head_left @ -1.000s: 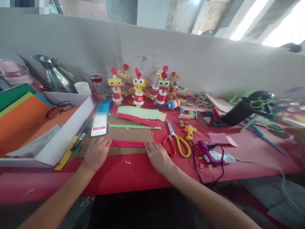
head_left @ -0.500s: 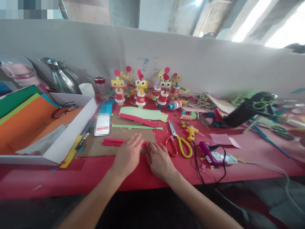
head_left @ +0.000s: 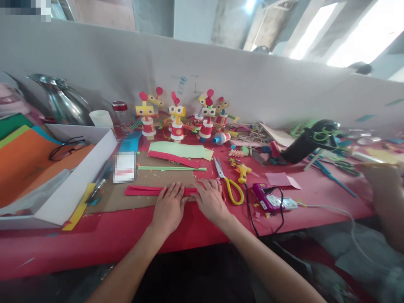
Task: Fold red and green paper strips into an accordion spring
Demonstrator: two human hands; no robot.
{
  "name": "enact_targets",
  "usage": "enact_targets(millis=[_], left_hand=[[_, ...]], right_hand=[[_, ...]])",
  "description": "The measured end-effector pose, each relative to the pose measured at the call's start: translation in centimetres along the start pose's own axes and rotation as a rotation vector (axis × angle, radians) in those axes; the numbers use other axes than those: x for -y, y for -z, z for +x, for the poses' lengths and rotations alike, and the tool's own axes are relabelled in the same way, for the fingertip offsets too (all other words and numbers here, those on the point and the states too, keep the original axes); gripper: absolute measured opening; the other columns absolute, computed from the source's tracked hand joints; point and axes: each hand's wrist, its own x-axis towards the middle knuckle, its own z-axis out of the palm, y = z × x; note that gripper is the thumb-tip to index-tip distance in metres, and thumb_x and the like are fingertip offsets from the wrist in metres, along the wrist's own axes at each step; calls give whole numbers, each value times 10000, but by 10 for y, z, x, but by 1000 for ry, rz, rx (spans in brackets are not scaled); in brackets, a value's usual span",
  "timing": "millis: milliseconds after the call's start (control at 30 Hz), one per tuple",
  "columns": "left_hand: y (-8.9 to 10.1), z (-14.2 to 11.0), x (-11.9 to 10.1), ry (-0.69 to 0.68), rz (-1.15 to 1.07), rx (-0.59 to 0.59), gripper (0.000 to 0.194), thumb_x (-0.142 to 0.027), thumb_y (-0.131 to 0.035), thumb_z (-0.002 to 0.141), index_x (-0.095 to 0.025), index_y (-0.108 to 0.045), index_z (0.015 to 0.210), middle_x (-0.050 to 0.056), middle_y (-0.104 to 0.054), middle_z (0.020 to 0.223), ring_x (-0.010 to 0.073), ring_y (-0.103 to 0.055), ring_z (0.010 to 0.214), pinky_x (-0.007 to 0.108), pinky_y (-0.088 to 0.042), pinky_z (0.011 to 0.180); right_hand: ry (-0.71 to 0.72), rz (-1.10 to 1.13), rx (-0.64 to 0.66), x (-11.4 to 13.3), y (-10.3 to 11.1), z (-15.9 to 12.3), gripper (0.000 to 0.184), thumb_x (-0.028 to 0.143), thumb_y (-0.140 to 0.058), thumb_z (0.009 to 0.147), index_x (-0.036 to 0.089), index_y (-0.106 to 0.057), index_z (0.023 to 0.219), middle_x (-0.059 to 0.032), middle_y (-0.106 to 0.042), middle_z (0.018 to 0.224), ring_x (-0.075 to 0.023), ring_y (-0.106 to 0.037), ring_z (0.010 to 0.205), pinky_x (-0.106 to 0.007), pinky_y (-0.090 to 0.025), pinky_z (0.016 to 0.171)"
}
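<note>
A folded red paper strip (head_left: 142,191) lies along the front of a brown cardboard sheet (head_left: 113,203). My left hand (head_left: 168,206) rests on its middle, the fingers stretched out flat over the paper. At the strip's right end is my right hand (head_left: 211,200), thumb and bent fingers closed around the paper; the tip is hidden beneath them. Behind the hands lie a thin green strip (head_left: 170,168), a second red strip (head_left: 172,159) and a pale green sheet (head_left: 179,150). Scissors (head_left: 234,191) with a yellow and a red handle lie just right of my right hand, which partly covers them.
Several paper-cup figures (head_left: 177,122) stand at the back. To the right are a yellow glue gun (head_left: 243,172) and a purple power strip (head_left: 261,198) with cables. A white box (head_left: 85,172) of coloured paper stands left. Another person's arm (head_left: 386,198) shows at the far right.
The view has turned right. My left hand has slid slightly along the red strip, and my right hand has moved forward over its end, covering the scissors' red handle. Another person's arm has come into view.
</note>
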Motion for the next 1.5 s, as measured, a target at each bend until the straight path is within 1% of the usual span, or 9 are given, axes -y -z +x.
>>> enact_targets(millis=[200, 367, 500, 600, 667, 833, 1000, 1267, 1500], left_hand=[[0, 4, 9, -27, -87, -44, 397, -208, -367, 930, -192, -557, 1278, 101, -582, 1327, 227, -475, 1277, 428, -295, 1081], [37, 39, 21, 169, -210, -4, 202, -190, -485, 856, -198, -671, 933, 106, -709, 938, 266, -648, 938, 405, -434, 877], [67, 67, 32, 428, -842, 137, 153, -321, -540, 844, -199, -632, 853, 66, -695, 731, 236, -670, 735, 352, -482, 708], [65, 75, 40, 495, -1331, 282, 236, -395, -659, 754, -200, -629, 883, 38, -694, 679, 212, -665, 665, 338, -500, 669], [56, 75, 44, 488, -1366, 233, 254, -388, -705, 702, -198, -648, 860, 42, -704, 697, 207, -662, 662, 332, -502, 672], [48, 76, 42, 337, -830, 30, 109, -271, -597, 761, -213, -690, 749, 73, -712, 713, 244, -663, 698, 345, -488, 673], [49, 70, 22, 207, -1, -190, 351, -108, -446, 802, -210, -688, 1035, 121, -718, 898, 288, -661, 853, 421, -461, 810], [36, 67, 37, -225, 217, -120, 537, -37, -329, 857, -199, -518, 1333, 66, -678, 885, 208, -620, 854, 391, -394, 977], [29, 60, 22, -164, 263, -262, 470, -98, -332, 899, -220, -564, 1289, 96, -674, 1022, 228, -616, 910, 452, -354, 994]], right_hand=[[-48, 258, 111, -5, -11, 25, 112, 134, -604, 787, 202, -616, 875, -61, -660, 929, -253, -510, 957, -369, -348, 783], [-52, 858, 32, -8, -10, 57, 101, 198, -637, 757, 202, -579, 839, 6, -611, 740, -157, -558, 708, -290, -398, 672], [-206, 1427, 45, 4, -13, 86, 283, 430, -683, 733, 200, -576, 859, 22, -592, 665, -114, -534, 557, -229, -375, 512], [-326, 1612, 30, 17, -22, 95, 320, 452, -715, 688, 184, -540, 685, 46, -533, 527, -78, -463, 448, -200, -310, 437], [-384, 1670, -27, 24, -29, 95, 312, 415, -737, 659, 185, -525, 653, 64, -507, 484, -65, -440, 418, -187, -292, 417], [-451, 1671, -81, 34, -37, 89, 264, 352, -739, 638, 177, -542, 646, 40, -581, 517, -80, -521, 438, -179, -360, 432], [-450, 1745, -91, 36, -37, 87, 193, 304, -706, 654, 181, -573, 720, 32, -630, 592, -101, -591, 485, -192, -436, 472], [-570, 1749, -13, 15, -27, 85, 80, 226, -627, 642, 163, -609, 688, 16, -631, 555, -106, -610, 491, -179, -425, 477], [-513, 1853, -13, 14, -29, 84, 117, 284, -664, 672, 179, -616, 659, 14, -647, 579, -122, -618, 536, -215, -478, 531]])
